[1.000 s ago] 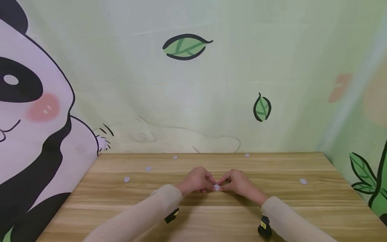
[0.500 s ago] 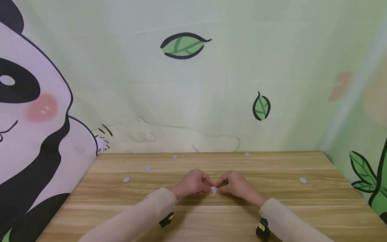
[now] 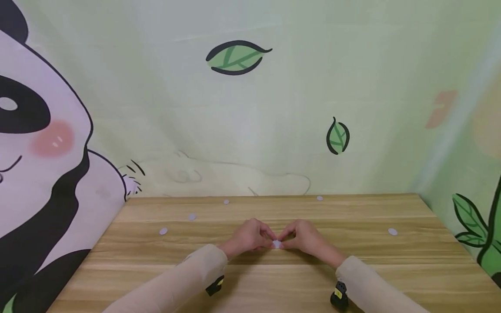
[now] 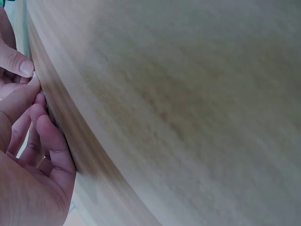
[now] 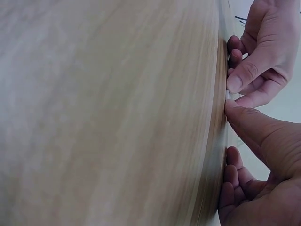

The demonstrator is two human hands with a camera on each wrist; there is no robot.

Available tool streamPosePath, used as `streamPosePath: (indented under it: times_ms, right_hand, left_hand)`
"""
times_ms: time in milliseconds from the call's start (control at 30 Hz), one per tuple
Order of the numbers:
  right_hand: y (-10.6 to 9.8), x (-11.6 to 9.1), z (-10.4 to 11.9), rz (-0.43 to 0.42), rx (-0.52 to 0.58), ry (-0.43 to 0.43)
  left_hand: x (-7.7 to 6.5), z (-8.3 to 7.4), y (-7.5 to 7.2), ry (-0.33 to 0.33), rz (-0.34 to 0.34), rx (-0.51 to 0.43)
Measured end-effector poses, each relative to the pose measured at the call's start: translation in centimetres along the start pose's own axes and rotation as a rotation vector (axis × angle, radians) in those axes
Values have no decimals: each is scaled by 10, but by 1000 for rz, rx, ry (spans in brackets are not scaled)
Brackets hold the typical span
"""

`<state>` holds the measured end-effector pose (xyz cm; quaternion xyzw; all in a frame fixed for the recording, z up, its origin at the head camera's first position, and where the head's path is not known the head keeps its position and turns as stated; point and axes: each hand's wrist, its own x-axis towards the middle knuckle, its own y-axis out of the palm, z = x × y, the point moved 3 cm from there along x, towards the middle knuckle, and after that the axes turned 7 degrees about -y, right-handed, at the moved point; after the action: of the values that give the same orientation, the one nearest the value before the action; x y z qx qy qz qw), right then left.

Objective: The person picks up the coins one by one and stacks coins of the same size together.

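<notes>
Near the middle of the wooden table [image 3: 297, 284], both hands meet over one small white disc [image 3: 276, 244], thin and flat like a paper sticker. My left hand [image 3: 250, 234] pinches its left side between thumb and index finger. From the opposite side, my right hand [image 3: 307, 238] pinches it the same way. Only a pale sliver of the disc [image 5: 228, 94] shows between the thumbs in the right wrist view, close to the tabletop. The left wrist view catches the left hand [image 4: 40, 165] with its other fingers loosely curled at the wood.
Toward the back left lie white discs: one [image 3: 163, 231] nearest, another [image 3: 192, 217] behind it, a third [image 3: 226, 201] by the rear edge. More are at the back [image 3: 319, 198] and right [image 3: 392, 232]. A panda-and-leaf printed backdrop [image 3: 250, 108] rises behind the table.
Both hands came slightly left and nearer the body with the disc, closing in on each other, during the first half second. Since then they have stayed almost still; the view shifted slightly.
</notes>
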<state>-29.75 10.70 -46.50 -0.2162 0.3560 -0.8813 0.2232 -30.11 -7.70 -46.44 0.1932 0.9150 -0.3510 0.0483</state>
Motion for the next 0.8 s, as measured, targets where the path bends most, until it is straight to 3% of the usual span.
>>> streamPosePath:
  times_ms: [567,800]
  right_hand:
    - [2,-1,3,-13,25,37]
    - [0,-1,10,-7,-36,77]
  left_hand:
    - [-1,4,-2,9,32,-87]
    - [0,2,-1,10,35,-85]
